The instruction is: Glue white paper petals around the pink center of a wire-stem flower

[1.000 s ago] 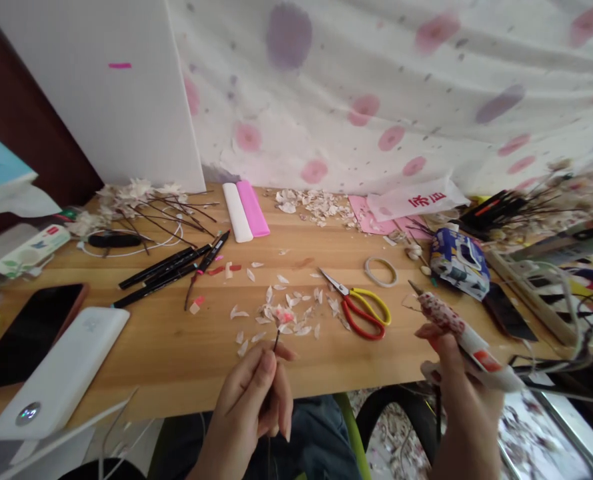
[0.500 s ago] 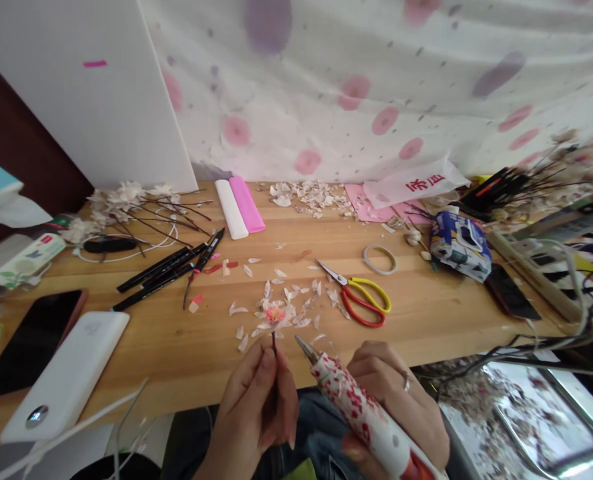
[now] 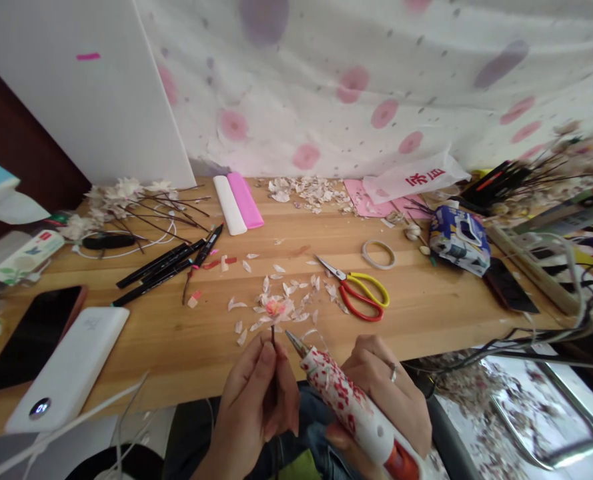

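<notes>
My left hand (image 3: 259, 393) pinches the dark thin stem (image 3: 273, 337) of a small pink paper flower (image 3: 276, 307), which points away from me over the table. My right hand (image 3: 389, 393) is wrapped round a hot glue gun (image 3: 343, 393) covered in a red-and-white floral pattern. The gun's metal nozzle (image 3: 297, 343) sits just right of the stem, a small gap apart, below the flower. Loose pale petals (image 3: 301, 293) lie scattered on the wood around and beyond the flower. Scissors (image 3: 359, 288) with red and yellow handles rest to the right, blades partly apart.
Black markers (image 3: 163, 265), a white power bank (image 3: 71, 370) and a phone (image 3: 33, 333) lie at left. White and pink paper rolls (image 3: 237, 203) are at the back. A tape roll (image 3: 378, 255) and a blue packet (image 3: 459, 237) stand right. Finished-looking blossoms (image 3: 126, 197) lie back left.
My right hand has brought the glue gun leftward, so its nozzle is nearer the stem. My left hand still holds the flower stem in nearly the same place.
</notes>
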`<state>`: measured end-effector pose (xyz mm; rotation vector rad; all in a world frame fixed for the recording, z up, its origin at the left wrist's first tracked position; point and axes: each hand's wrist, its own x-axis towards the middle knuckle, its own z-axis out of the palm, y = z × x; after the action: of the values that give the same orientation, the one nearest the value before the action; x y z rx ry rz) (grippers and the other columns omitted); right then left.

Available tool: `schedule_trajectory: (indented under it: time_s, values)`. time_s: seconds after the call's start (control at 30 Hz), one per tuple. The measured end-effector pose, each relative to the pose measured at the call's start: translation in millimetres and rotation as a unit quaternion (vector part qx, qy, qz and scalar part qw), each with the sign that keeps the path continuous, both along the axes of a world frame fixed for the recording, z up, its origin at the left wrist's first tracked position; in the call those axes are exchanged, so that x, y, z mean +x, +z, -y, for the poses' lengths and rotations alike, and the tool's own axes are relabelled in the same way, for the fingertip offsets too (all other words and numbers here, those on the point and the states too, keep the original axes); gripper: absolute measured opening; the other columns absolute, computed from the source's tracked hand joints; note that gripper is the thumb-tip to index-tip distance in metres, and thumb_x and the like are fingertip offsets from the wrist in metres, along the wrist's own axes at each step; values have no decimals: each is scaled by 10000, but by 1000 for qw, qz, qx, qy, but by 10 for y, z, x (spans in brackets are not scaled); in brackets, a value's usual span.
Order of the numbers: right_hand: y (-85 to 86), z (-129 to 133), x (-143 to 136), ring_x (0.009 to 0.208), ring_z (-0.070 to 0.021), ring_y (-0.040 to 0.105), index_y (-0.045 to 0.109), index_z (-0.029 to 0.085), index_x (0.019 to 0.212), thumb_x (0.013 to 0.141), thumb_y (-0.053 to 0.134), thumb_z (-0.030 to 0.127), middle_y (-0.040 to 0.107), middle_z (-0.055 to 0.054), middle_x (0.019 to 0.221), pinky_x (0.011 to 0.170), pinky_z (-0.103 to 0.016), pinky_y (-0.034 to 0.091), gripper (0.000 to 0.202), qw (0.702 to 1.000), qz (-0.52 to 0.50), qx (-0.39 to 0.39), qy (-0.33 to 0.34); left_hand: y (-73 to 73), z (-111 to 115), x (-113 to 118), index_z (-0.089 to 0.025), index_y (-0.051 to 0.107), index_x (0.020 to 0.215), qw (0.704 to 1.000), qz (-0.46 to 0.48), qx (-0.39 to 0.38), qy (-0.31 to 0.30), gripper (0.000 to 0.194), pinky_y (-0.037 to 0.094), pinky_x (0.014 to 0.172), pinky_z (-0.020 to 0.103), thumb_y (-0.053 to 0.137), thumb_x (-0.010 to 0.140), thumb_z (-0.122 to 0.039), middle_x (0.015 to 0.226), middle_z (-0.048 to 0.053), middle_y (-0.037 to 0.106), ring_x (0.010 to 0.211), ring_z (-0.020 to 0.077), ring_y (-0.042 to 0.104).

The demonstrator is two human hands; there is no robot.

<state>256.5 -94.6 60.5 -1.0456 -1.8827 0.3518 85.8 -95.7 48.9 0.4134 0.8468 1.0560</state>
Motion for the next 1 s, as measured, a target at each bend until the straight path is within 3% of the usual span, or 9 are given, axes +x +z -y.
schedule_trajectory:
  time_s: [0.17,0.27,0.4,0.5,0.73,1.0]
  values:
    - [27,-24,6,664,-216,593,671,223,949,895,716,517,692,-26,728,629,-379,453,302,999,-6,14,29,101,-23,-2,-225,581,752,999,-3,-37,4,456,231,358,156,784,767,-633,427,-66,587,326,51,351]
    - [37,-20,34,658,-213,601,684,218,939,906,708,516,696,-30,724,618,-373,466,301,999,-11,32,38,57,-38,-4,-220,611,799,999,10,-48,16,441,250,360,128,828,738,-598,507,-60,640,337,31,373]
    - [31,5,103,731,-226,617,673,184,1000,954,646,497,687,-61,766,667,-391,486,317,998,3,25,65,-61,-46,-16,-206,613,828,997,27,7,75,352,266,328,89,830,794,-481,515,-81,613,309,14,404]
    - [41,-1,113,745,-228,606,659,176,1027,950,655,474,666,-59,768,680,-395,473,308,997,12,21,68,-68,-49,-24,-199,620,833,994,17,29,101,301,323,327,78,807,834,-434,568,-72,646,323,17,469]
    - [88,-62,22,645,-191,552,618,201,902,954,635,499,634,-24,702,627,-365,384,302,997,13,39,59,99,-77,-20,-179,607,718,993,18,23,110,366,473,390,103,917,711,-375,543,-85,650,393,52,588]
    - [19,-30,41,737,-222,553,626,180,966,972,604,525,630,-55,763,685,-382,395,345,998,24,0,63,76,-64,-11,-165,630,710,994,32,13,104,360,462,375,95,925,698,-371,551,-81,660,393,46,584]
